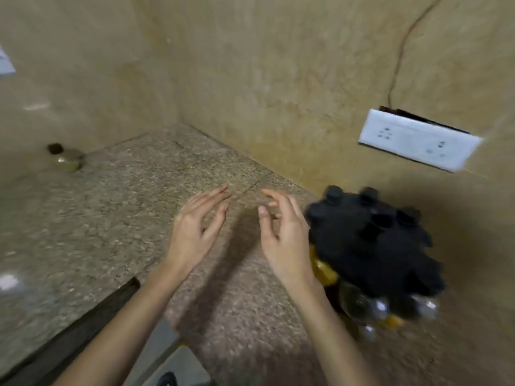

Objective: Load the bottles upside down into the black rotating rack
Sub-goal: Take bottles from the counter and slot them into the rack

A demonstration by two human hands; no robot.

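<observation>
Hovering both hands over my counter [117, 207] | left hand [192, 232] spread, empty | right hand [287, 240] loosely spread, empty, beside bottle-loaded black rack [373, 240]

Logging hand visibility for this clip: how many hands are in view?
2. The left hand is mid-frame above the stone counter, open and empty; the right hand is beside it, next to the black rack, also empty.

1 L hand [192, 232], 1 R hand [284, 240], 1 blk rack [370, 240], 1 socket plate [418, 140], 1 pot [68, 160]
</observation>
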